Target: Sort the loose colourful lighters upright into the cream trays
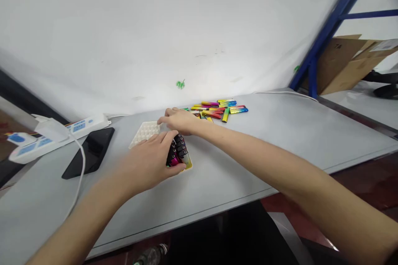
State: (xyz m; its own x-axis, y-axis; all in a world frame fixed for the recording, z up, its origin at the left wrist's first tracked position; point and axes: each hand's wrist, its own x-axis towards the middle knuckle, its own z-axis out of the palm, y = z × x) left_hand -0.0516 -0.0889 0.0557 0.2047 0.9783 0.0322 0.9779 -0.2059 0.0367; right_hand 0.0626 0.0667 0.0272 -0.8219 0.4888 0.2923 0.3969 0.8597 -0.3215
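Observation:
A white tray with rows of small pockets lies on the grey table. Its right part is filled with upright lighters, which have black tops and coloured bodies. My left hand lies across the tray, thumb at the near edge and fingers at the far side, closed around the lighters. At the tray's far side is my right hand, fingers bent downward; whatever they hold is hidden. Just beyond it lies a loose pile of colourful lighters, partly covered by that hand.
A black phone lies left of the tray, with a white power strip and charging cable beside it. A white wall rises behind. Cardboard boxes stand beyond a blue frame at right.

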